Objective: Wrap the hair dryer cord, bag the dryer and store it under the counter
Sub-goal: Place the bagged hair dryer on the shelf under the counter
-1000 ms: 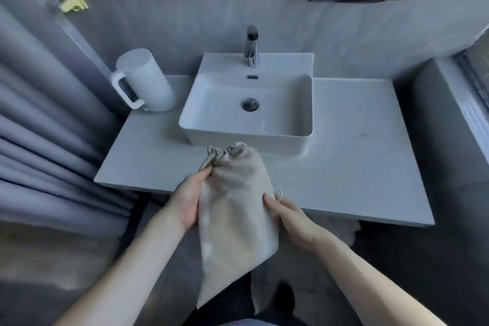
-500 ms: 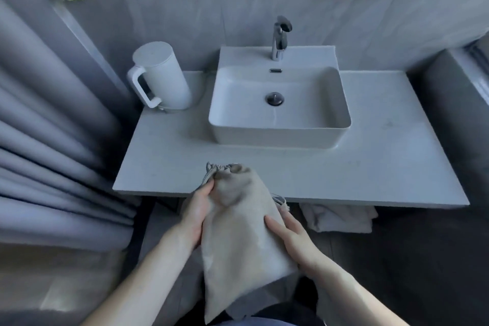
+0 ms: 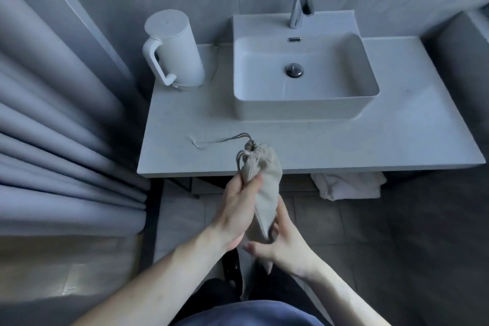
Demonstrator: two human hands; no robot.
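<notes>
Below the front edge of the surface (image 3: 397, 140), a beige drawstring bag (image 3: 264, 180) is held between both hands. The left hand (image 3: 238, 209) is wrapped around its upper part, fingers curled just under the gathered neck, while the right hand (image 3: 280, 241) is cupped around the pointed lower end. The bag's long axis is tilted, neck up toward the surface, tail down toward the person. Its drawstring (image 3: 217, 140) is trailed leftward across the surface (the dryer itself cannot be seen, presumably being inside). Storage space under the surface lies ahead and below, so a lowering forward is likely called for, the left hand being nearer. A folded white towel (image 3: 346, 185) lies beneath, to the right.
</notes>
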